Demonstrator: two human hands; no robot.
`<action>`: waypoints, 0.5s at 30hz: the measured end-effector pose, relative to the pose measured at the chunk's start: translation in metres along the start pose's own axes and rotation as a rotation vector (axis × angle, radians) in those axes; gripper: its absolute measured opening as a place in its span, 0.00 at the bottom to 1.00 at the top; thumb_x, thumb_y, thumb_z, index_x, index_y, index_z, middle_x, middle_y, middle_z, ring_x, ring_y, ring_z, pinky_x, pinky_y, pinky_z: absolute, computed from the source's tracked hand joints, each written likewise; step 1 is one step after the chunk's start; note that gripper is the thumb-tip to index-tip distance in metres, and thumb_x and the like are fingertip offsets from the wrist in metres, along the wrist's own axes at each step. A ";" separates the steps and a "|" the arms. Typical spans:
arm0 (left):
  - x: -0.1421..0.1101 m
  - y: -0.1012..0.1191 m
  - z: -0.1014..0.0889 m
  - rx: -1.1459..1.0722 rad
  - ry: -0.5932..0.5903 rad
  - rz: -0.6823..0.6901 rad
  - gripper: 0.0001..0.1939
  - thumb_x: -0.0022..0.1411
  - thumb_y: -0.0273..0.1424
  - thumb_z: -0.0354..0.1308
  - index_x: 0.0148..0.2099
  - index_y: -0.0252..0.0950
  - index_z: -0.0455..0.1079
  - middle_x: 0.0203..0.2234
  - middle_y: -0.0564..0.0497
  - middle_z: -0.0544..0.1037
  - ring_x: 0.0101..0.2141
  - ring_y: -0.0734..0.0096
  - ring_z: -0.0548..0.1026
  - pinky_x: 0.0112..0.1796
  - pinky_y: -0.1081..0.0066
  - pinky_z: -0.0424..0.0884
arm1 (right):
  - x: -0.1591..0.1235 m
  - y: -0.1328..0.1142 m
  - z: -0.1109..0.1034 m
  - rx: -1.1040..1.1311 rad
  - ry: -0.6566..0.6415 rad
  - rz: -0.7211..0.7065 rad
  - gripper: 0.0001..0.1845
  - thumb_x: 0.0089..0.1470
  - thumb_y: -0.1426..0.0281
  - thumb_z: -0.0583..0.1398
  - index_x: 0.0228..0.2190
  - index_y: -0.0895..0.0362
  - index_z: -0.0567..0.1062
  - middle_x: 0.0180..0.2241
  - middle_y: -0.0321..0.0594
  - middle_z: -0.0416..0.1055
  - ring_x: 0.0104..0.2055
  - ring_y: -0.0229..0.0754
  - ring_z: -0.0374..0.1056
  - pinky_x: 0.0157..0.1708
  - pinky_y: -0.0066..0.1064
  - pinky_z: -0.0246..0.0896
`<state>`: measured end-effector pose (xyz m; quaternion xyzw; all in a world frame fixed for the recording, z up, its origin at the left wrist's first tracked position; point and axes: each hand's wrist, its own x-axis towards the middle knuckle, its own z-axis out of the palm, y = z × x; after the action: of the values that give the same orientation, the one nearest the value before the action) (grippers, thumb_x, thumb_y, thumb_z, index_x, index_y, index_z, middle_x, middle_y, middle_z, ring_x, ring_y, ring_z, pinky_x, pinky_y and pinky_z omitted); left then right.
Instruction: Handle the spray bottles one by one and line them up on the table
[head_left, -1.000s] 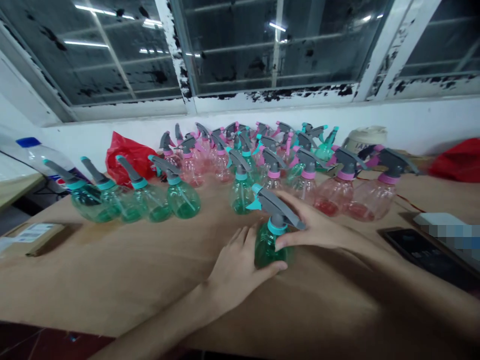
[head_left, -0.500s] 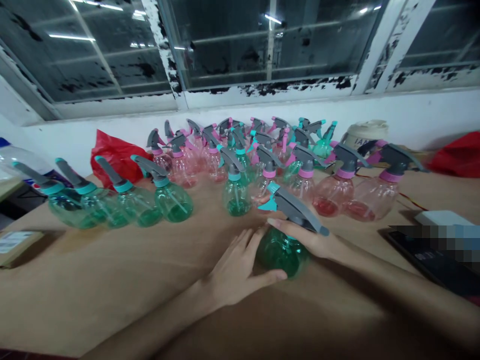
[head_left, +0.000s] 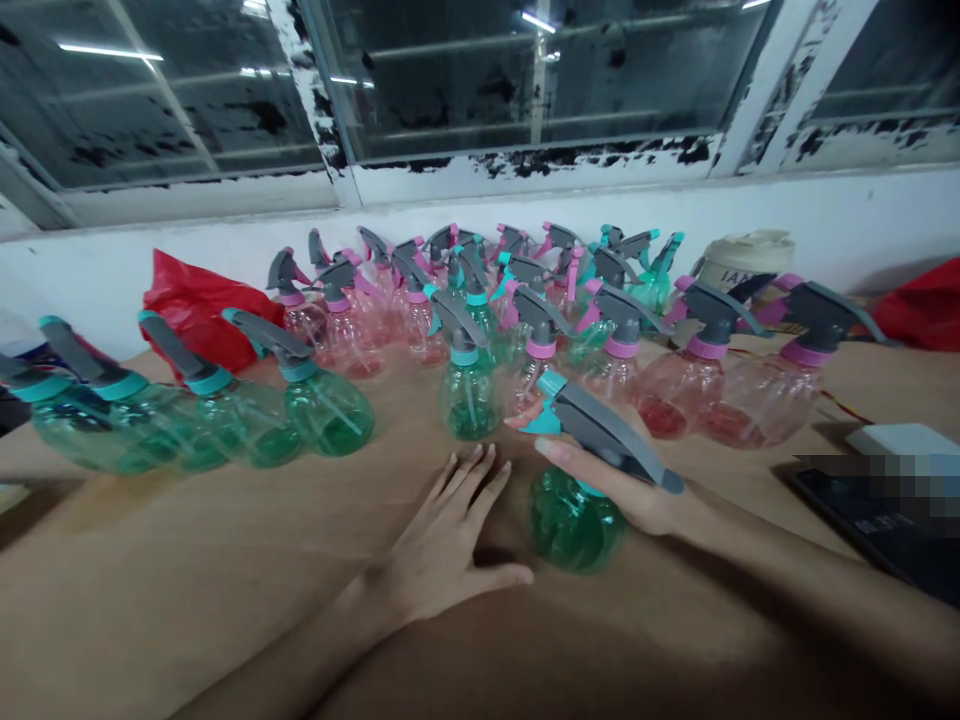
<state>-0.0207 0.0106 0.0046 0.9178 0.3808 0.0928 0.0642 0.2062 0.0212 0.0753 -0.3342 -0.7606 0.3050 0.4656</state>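
Note:
My right hand [head_left: 637,487] is wrapped round the neck of a green spray bottle [head_left: 576,525] with a grey and turquoise trigger head. The bottle is upright, with green liquid in it. Left of that bottle, my left hand [head_left: 450,545] is spread low over the table, fingers apart and holding nothing. Just beyond its fingertips stands another green spray bottle [head_left: 469,400]. A row of green spray bottles [head_left: 328,412] is on the left. Pink spray bottles [head_left: 679,390] stand beyond my right hand.
More pink and green bottles crowd the back of the brown table [head_left: 225,560] by the wall. A red plastic bag [head_left: 199,310] lies at the back left, another red bag [head_left: 922,308] at the far right. A white tub [head_left: 746,258] and a dark flat device [head_left: 862,515] are on the right.
My left hand has come away from the green spray bottle, moving left and opening flat. My right hand still grips the bottle. The view has shifted slightly.

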 end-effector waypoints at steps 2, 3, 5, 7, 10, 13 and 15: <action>0.000 0.001 0.000 0.015 -0.015 -0.001 0.51 0.58 0.60 0.51 0.70 0.34 0.39 0.66 0.36 0.47 0.64 0.47 0.45 0.60 0.48 0.44 | 0.000 -0.001 0.000 -0.013 0.005 0.009 0.07 0.56 0.63 0.59 0.35 0.51 0.74 0.33 0.34 0.73 0.35 0.40 0.70 0.37 0.33 0.64; 0.000 0.002 -0.001 0.021 -0.018 0.000 0.51 0.58 0.60 0.51 0.70 0.34 0.39 0.66 0.36 0.47 0.64 0.47 0.46 0.60 0.48 0.44 | -0.001 -0.002 0.000 -0.020 0.003 0.018 0.07 0.56 0.62 0.59 0.33 0.52 0.73 0.31 0.34 0.72 0.34 0.39 0.69 0.36 0.33 0.64; 0.001 0.002 -0.002 0.026 -0.013 0.004 0.51 0.58 0.60 0.51 0.70 0.35 0.38 0.66 0.37 0.47 0.64 0.47 0.45 0.60 0.47 0.44 | 0.000 -0.004 0.000 -0.028 -0.003 0.032 0.09 0.57 0.61 0.58 0.31 0.53 0.72 0.28 0.33 0.69 0.30 0.38 0.67 0.33 0.32 0.63; 0.001 0.003 -0.003 0.018 -0.006 0.005 0.50 0.58 0.60 0.51 0.70 0.37 0.37 0.66 0.38 0.48 0.65 0.47 0.45 0.60 0.47 0.45 | 0.000 -0.005 0.000 -0.032 -0.007 0.039 0.10 0.58 0.61 0.57 0.30 0.53 0.71 0.25 0.32 0.66 0.28 0.37 0.65 0.31 0.32 0.62; 0.001 0.003 -0.003 0.007 -0.002 0.005 0.49 0.59 0.59 0.50 0.70 0.37 0.38 0.66 0.38 0.49 0.64 0.47 0.46 0.60 0.47 0.46 | 0.000 -0.005 0.001 -0.029 -0.009 0.046 0.09 0.58 0.61 0.57 0.31 0.53 0.72 0.28 0.33 0.69 0.29 0.37 0.66 0.33 0.33 0.64; 0.000 0.003 -0.003 0.020 0.010 0.011 0.47 0.60 0.59 0.50 0.70 0.36 0.41 0.66 0.38 0.50 0.64 0.47 0.46 0.60 0.47 0.47 | -0.002 -0.003 0.002 -0.013 0.016 0.055 0.11 0.55 0.62 0.60 0.40 0.51 0.73 0.35 0.35 0.74 0.34 0.40 0.70 0.35 0.34 0.66; 0.000 0.003 -0.002 0.029 0.020 0.018 0.47 0.60 0.58 0.51 0.70 0.35 0.42 0.65 0.38 0.51 0.64 0.48 0.46 0.60 0.48 0.47 | -0.003 -0.003 0.002 -0.001 0.024 0.065 0.16 0.54 0.63 0.62 0.45 0.49 0.72 0.38 0.35 0.75 0.35 0.41 0.71 0.37 0.34 0.67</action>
<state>-0.0189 0.0087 0.0075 0.9211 0.3743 0.0969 0.0465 0.2050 0.0165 0.0749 -0.3627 -0.7437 0.3157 0.4644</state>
